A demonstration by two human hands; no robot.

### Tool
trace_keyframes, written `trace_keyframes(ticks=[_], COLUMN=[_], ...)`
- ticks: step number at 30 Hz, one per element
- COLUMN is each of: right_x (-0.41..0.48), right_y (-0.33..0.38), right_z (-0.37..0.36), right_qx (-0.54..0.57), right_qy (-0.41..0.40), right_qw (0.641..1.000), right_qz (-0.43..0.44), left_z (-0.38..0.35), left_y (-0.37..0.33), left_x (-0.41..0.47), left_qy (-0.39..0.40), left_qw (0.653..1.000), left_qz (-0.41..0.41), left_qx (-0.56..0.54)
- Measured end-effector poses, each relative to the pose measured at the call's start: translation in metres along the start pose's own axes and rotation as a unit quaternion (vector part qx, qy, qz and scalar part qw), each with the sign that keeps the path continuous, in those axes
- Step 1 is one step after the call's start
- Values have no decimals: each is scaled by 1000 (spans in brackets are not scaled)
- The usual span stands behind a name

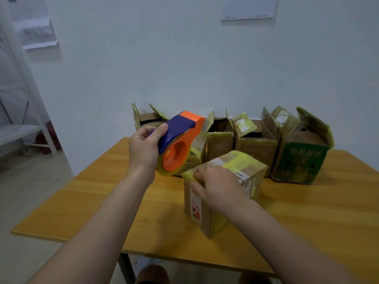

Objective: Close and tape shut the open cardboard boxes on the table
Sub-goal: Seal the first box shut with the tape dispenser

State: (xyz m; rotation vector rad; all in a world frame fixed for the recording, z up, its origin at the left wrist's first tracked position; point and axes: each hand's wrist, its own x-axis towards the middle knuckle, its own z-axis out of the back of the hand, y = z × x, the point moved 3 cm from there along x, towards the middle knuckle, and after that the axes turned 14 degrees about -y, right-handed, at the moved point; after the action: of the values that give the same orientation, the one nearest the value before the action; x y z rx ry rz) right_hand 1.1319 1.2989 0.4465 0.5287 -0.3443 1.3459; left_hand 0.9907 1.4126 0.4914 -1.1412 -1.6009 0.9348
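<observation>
A small closed cardboard box point(246, 167) with yellow tape across its top stands near the middle of the wooden table point(82, 201). My right hand point(217, 187) rests on the box's near top edge, fingers on top and thumb down the left side. My left hand point(143, 148) grips the blue handle of an orange tape dispenser point(178, 144), held in the air left of and above the box. Along the wall stand several open boxes with raised flaps, among them a far left box point(147, 117), a brown box point(256, 146) and a green printed box point(297, 162).
The table's near edge runs just in front of me, with a metal leg point(126, 269) below it. A white metal shelf frame point(30, 130) stands on the floor to the left. The white wall rises directly behind the row of boxes.
</observation>
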Motion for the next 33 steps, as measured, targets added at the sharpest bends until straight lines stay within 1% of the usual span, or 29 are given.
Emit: trace_keyframes(ticks=[2, 6, 10, 12, 14, 16, 20, 23, 25, 28, 30, 32, 33], right_x=[-1, -14, -23, -24, -26, -29, -26, -26, -30, -32, -29, -27, -27], right_y=[1, -1, 0, -2, -6, -9, 4, 3, -3, -3, -1, -7, -15], right_z=[3, 5, -8, -11, -7, -5, -12, -12, -11, -16, -15, -11, -9], right_qx=[-19, -14, -34, -19, 22, 33, 6, 27, 35, 35, 39, 84, 103], right_qy=[-1, -31, -68, -96, -128, -154, -140, -137, -155, -187, -193, -160, -126], right_qw=[1000, 999, 997, 995, 991, 987, 990, 990, 987, 982, 980, 984, 987], right_qz=[18, 13, 20, 6, -14, -14, -13, -21, -16, 2, 1, 4, 10], left_z=[-6, -14, -17, -17, -16, -15, -14, -15, -16, -20, -23, -24, -24], left_y=[1, 2, 7, 8, 8, 8, 12, 16, 17, 16, 14, 15, 15], left_x=[-6, -15, -23, -28, -31, -33, -38, -41, -39, -35, -36, -34, -32], left_qy=[10, 14, 17, 16, 5, -14, -46, -56, -68, -54, -37, -27, -28], left_qw=[1000, 1000, 1000, 1000, 999, 998, 997, 997, 997, 997, 996, 996, 996], left_qz=[1, -11, -5, -6, -6, -7, -20, -24, -25, -52, -71, -65, -56], left_qx=[-10, -20, -21, -26, -39, -53, -56, -42, -24, 15, 43, 54, 57])
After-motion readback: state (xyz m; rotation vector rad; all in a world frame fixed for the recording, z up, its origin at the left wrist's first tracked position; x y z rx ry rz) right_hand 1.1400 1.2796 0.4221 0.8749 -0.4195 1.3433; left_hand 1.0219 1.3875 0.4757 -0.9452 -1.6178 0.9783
